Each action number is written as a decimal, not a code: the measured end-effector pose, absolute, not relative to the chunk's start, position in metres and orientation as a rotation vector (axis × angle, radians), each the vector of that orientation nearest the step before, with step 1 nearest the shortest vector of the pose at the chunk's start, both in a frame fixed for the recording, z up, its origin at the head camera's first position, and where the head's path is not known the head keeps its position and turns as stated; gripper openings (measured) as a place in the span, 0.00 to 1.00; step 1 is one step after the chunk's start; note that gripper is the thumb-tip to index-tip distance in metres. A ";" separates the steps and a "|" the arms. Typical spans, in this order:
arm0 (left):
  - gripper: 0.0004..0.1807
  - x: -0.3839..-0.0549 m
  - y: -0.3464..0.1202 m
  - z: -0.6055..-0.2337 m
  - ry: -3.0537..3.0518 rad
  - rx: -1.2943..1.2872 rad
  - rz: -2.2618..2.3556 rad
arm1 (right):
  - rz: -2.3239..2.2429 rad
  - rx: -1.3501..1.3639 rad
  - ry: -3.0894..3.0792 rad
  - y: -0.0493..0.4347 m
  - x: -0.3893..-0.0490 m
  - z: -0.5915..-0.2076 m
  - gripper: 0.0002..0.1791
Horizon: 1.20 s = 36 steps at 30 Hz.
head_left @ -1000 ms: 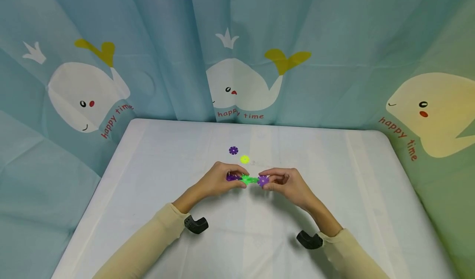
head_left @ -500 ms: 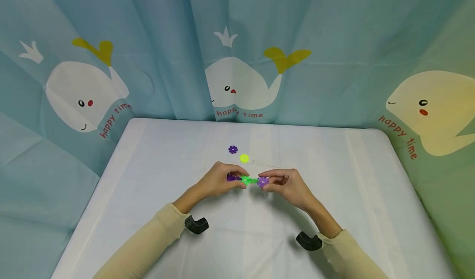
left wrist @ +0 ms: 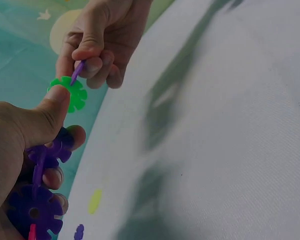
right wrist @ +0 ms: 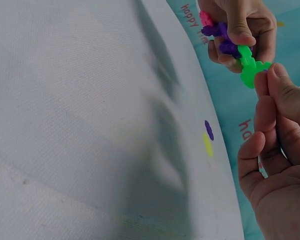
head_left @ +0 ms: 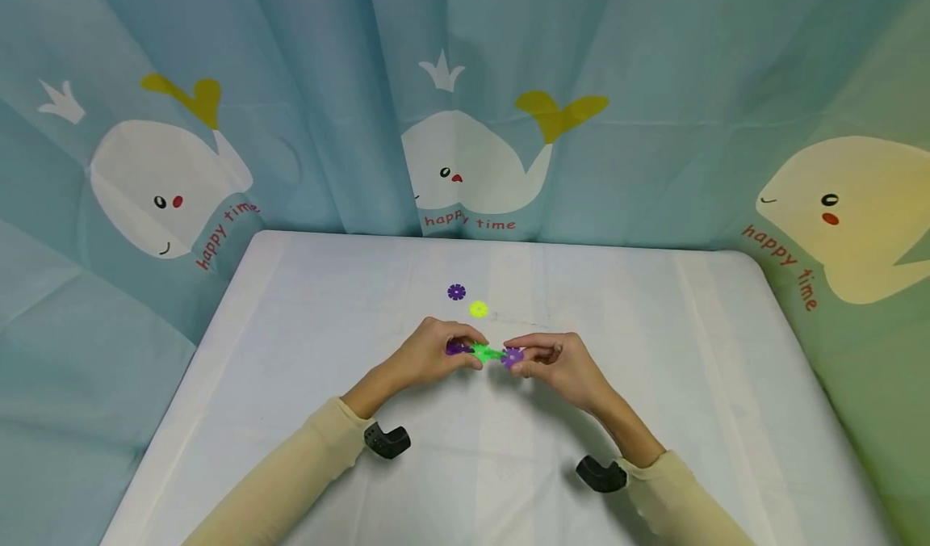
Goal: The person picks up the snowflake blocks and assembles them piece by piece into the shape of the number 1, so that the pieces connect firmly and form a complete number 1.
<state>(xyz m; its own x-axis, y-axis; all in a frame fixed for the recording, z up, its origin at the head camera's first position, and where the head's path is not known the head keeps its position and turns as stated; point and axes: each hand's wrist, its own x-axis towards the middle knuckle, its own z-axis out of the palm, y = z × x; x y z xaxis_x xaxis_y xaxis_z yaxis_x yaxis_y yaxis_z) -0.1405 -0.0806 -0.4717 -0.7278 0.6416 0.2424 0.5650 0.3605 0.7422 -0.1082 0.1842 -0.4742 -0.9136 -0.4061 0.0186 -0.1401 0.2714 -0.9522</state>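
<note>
My left hand (head_left: 429, 354) grips a chain of notched plastic snowflake discs above the table. Green discs (head_left: 483, 354) stick out past its fingertips, with the thumb on one of them in the left wrist view. Purple discs (left wrist: 36, 210) of the same chain lie along the palm, and a pink piece (right wrist: 206, 19) shows at the far end. Opposite, my right hand (head_left: 565, 367) pinches a single purple snowflake disc (head_left: 512, 358) between thumb and index finger. That disc stands edge-on against the end green disc (left wrist: 76, 95); how deep their slots meet cannot be told.
On the white-covered table (head_left: 291, 328), beyond the hands, lie a loose purple disc (head_left: 456, 292) and a yellow disc (head_left: 479, 309). A blue curtain (head_left: 305, 102) printed with whales hangs behind the table and at both sides.
My right hand has shifted slightly left and down with its purple disc, which has turned a little. The left hand stays almost where it was, still holding the chain.
</note>
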 end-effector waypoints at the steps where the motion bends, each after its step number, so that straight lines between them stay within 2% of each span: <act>1: 0.15 -0.140 -0.081 -0.472 2.515 1.120 1.319 | -1.697 -0.509 2.310 0.184 -0.108 -0.474 0.16; 22: 0.15 -0.141 -0.081 -0.472 2.529 1.132 1.319 | -1.748 -0.536 2.289 0.182 -0.110 -0.480 0.16; 36: 0.17 -0.139 -0.084 -0.476 2.507 1.062 1.308 | -1.712 -0.665 2.232 0.188 -0.108 -0.485 0.23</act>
